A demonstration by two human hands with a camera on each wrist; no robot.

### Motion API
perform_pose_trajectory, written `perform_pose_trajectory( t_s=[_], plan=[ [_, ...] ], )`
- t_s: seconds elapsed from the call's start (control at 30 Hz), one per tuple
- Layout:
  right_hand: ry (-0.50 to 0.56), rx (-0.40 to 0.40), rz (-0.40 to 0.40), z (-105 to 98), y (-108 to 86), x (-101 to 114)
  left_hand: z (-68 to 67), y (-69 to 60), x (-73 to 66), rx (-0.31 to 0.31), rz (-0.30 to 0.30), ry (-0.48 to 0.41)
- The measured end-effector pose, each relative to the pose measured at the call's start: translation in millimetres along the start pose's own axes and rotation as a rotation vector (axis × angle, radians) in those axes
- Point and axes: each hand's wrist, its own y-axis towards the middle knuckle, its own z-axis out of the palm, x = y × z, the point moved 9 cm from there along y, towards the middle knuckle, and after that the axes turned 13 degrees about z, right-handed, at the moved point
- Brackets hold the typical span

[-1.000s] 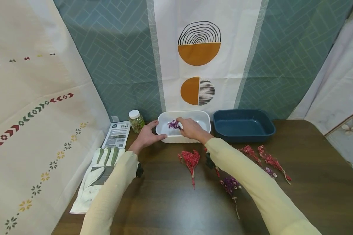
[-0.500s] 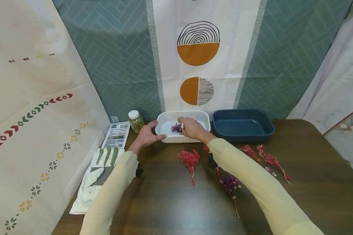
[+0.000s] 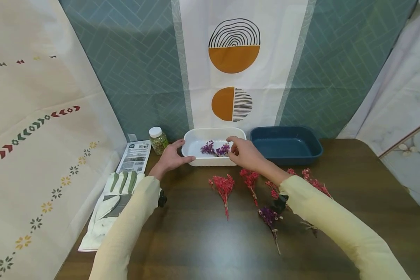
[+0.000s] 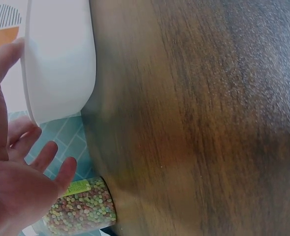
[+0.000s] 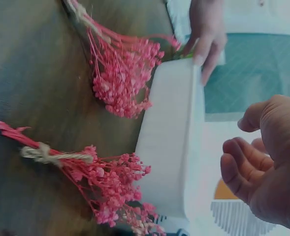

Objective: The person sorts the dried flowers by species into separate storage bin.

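My left hand point(image 3: 171, 156) holds the left end of a white plastic tub point(image 3: 215, 160), thumb at the front rim and fingers at the side. In the left wrist view, the thumb and a fingertip touch its rim while the other fingers curl loosely. Inside the tub lie two small purple dried-flower bunches point(image 3: 208, 147). My right hand point(image 3: 244, 154) hovers over the tub's right front rim, holding nothing. The right wrist view shows its fingers loosely bent and apart from the tub. Red dried-flower bunches point(image 3: 224, 186) lie before it, some tied with twine point(image 5: 45, 155).
A blue tub point(image 3: 286, 157) stands right of the white one. At left are a jar of small coloured pellets point(image 3: 158, 142), a printed packet point(image 3: 134, 156) and a work glove point(image 3: 117, 206). A purple bunch point(image 3: 270, 217) and more red flowers point(image 3: 315, 182) lie at right.
My right hand lowered a purple dried-flower bunch into the white tub, let go and drew back to the right. The left hand stays at the tub's left end.
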Motion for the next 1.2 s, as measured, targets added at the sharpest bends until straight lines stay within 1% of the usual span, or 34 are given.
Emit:
perform_pose_trajectory(
  t_s=[0.2,0.33,0.47,0.57,0.73,0.83,0.93,1.07,1.2],
  plan=[
    [0.071,-0.014,0.042,-21.1,-38.6,-7.0,0.1,0.7,1.5,0.007,0.002,0.014],
    [0.102,-0.061,0.04,-36.2,-67.3,-12.4,-0.6,1.2,-0.5,0.007,0.011,0.021],
    [0.108,-0.096,0.037,-43.3,-95.3,-21.6,-1.2,0.8,-1.6,0.006,0.017,0.025],
    [0.115,-0.105,0.061,-44.7,-116.9,-31.5,-0.7,0.0,-2.2,0.009,0.016,0.025],
    [0.128,-0.13,0.108,-43.9,-157.3,-49.7,-0.1,0.1,-3.3,0.008,0.011,0.02],
    [0.148,-0.138,0.14,-38.8,-182.7,-60.2,0.2,0.2,-3.4,0.01,0.009,0.019],
    [0.167,-0.146,0.184,-33.3,-204.1,-67.6,-0.3,-0.2,-3.5,0.011,0.006,0.019],
    [0.142,-0.173,0.232,-25.6,-223.6,-70.9,-1.2,-0.8,-4.1,0.009,0.001,0.008],
    [0.108,-0.193,0.277,-15.3,-233.8,-73.2,0.3,-1.3,-3.3,0.014,-0.008,0.0]
  ],
)
